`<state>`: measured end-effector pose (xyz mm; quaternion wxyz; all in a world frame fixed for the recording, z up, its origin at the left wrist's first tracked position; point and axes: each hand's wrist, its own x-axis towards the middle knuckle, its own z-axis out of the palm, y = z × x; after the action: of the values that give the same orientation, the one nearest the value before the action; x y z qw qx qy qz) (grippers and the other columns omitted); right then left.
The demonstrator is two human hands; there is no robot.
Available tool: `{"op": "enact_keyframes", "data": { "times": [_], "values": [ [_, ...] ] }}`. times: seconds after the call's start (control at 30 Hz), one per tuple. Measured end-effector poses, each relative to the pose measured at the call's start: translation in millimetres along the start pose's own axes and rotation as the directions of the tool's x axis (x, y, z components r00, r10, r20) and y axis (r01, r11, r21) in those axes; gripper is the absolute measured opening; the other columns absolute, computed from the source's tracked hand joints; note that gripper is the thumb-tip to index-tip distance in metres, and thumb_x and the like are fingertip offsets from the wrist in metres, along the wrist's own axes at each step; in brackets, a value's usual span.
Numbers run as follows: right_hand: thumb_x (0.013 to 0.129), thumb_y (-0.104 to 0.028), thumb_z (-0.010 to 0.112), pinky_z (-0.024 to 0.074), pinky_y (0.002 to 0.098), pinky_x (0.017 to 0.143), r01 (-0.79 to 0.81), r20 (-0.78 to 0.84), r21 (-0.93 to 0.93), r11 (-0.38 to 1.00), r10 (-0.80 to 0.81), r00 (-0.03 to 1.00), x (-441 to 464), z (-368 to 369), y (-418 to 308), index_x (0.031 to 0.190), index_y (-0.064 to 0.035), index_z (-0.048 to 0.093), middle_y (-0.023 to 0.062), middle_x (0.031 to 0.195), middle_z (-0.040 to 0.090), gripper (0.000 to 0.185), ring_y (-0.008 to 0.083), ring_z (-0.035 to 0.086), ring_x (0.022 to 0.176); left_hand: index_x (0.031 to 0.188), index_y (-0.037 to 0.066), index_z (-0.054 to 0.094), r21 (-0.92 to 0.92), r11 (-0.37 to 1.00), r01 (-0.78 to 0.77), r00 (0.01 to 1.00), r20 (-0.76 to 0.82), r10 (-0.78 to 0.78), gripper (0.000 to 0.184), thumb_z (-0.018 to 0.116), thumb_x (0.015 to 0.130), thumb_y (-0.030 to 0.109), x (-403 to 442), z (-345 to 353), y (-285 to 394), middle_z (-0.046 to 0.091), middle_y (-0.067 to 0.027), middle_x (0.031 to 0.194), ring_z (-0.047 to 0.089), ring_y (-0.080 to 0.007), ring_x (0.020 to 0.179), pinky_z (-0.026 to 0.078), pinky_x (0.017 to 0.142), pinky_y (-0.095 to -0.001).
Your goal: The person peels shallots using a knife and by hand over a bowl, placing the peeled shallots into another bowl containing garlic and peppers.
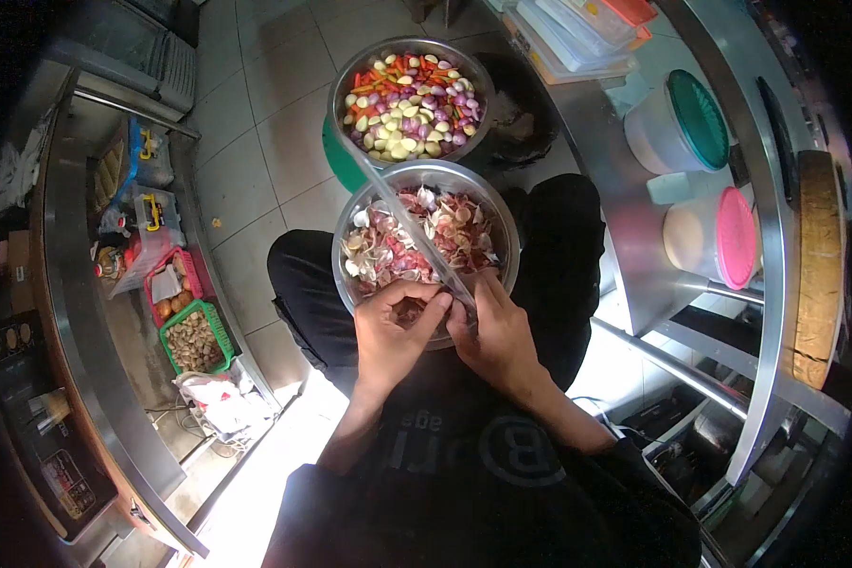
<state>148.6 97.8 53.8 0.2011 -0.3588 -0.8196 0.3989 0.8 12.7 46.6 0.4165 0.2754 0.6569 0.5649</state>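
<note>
My left hand (399,331) and my right hand (498,333) meet over the near rim of a metal bowl (509,237). Fingers of both are pinched closed, their tips almost touching; what lies between them is too small or hidden to name. Papery garlic and shallot skins (454,222), with some whole cloves, fill this bowl, which rests between my legs. A long pale grey strip (402,213) slants across the bowl down to my fingers; I cannot tell what it is. Just beyond, a second metal bowl (488,112) holds peeled garlic (402,133), shallots and red chillies.
Under the farther bowl shows a green container (341,161). Left, a low shelf carries a green basket (199,341) of small brownish pieces and a pink basket (172,284). At right, a metal counter bears tubs with a green lid (699,118) and a pink lid (736,237).
</note>
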Motion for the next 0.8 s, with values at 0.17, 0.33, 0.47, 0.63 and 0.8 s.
{"op": "enact_keyframes", "data": {
  "times": [0.17, 0.33, 0.47, 0.63, 0.8],
  "values": [
    [0.090, -0.010, 0.071, 0.0564, 0.0572, 0.070, -0.008, 0.026, -0.023, 1.000, 0.009, 1.000, 0.2, -0.7, 5.9, 0.110, 0.0000, 0.051, 0.0233, 0.107, 0.060, 0.030, 0.0503, 0.067, 0.087, 0.109, -0.005, 0.074, 0.064, 0.998, -0.020, 0.996, 0.091, 0.014, 0.016, 0.078, 0.094, -0.004, -3.0, 5.7, 6.9, 0.076, -0.0059, 0.103, 0.073, -0.0128, 0.094, 0.059, 0.085, -0.0274],
    [0.090, -0.012, 0.076, 0.0554, 0.0486, 0.072, 0.041, -0.088, 0.137, 0.990, -0.029, 0.996, 2.9, -3.9, 8.4, 0.108, 0.0010, 0.063, 0.0228, 0.096, 0.064, 0.025, 0.0469, 0.068, 0.085, 0.117, -0.006, 0.073, -0.138, 0.990, -0.026, 0.999, 0.035, 0.031, 0.020, 0.076, 0.097, -0.002, 0.0, 6.3, 6.1, 0.076, -0.0086, 0.112, 0.072, -0.0135, 0.102, 0.058, 0.090, -0.0268],
    [0.090, -0.012, 0.077, 0.0557, 0.0448, 0.073, -0.022, -0.104, 0.195, 0.981, 0.043, 0.994, 3.0, -5.8, 7.2, 0.105, 0.0002, 0.070, 0.0228, 0.095, 0.067, 0.020, 0.0437, 0.069, 0.085, 0.122, -0.005, 0.071, -0.313, 0.947, 0.071, 0.995, 0.094, -0.044, 0.020, 0.069, 0.103, -0.001, 3.3, -6.1, 3.0, 0.074, -0.0090, 0.115, 0.070, -0.0137, 0.105, 0.056, 0.091, -0.0276],
    [0.091, -0.012, 0.078, 0.0567, 0.0418, 0.075, 0.010, -0.127, 0.185, 0.983, 0.014, 0.992, 6.7, -11.4, 1.5, 0.110, 0.0008, 0.072, 0.0198, 0.097, 0.070, 0.024, 0.0407, 0.072, 0.086, 0.128, -0.005, 0.070, -0.440, 0.882, 0.170, 0.982, 0.149, -0.115, 0.024, 0.064, 0.107, 0.006, 4.2, -14.5, 3.6, 0.073, -0.0065, 0.109, 0.067, -0.0123, 0.096, 0.053, 0.086, -0.0263],
    [0.090, -0.011, 0.078, 0.0571, 0.0402, 0.076, 0.036, -0.159, 0.239, 0.970, 0.003, 0.987, 8.2, -12.0, -8.0, 0.111, 0.0018, 0.071, 0.0185, 0.098, 0.070, 0.026, 0.0376, 0.073, 0.087, 0.127, -0.005, 0.070, -0.407, 0.902, 0.141, 0.988, 0.115, -0.102, 0.024, 0.064, 0.107, 0.007, 3.6, -9.8, 3.3, 0.074, -0.0060, 0.104, 0.065, -0.0112, 0.092, 0.053, 0.085, -0.0265]
  ]
}}
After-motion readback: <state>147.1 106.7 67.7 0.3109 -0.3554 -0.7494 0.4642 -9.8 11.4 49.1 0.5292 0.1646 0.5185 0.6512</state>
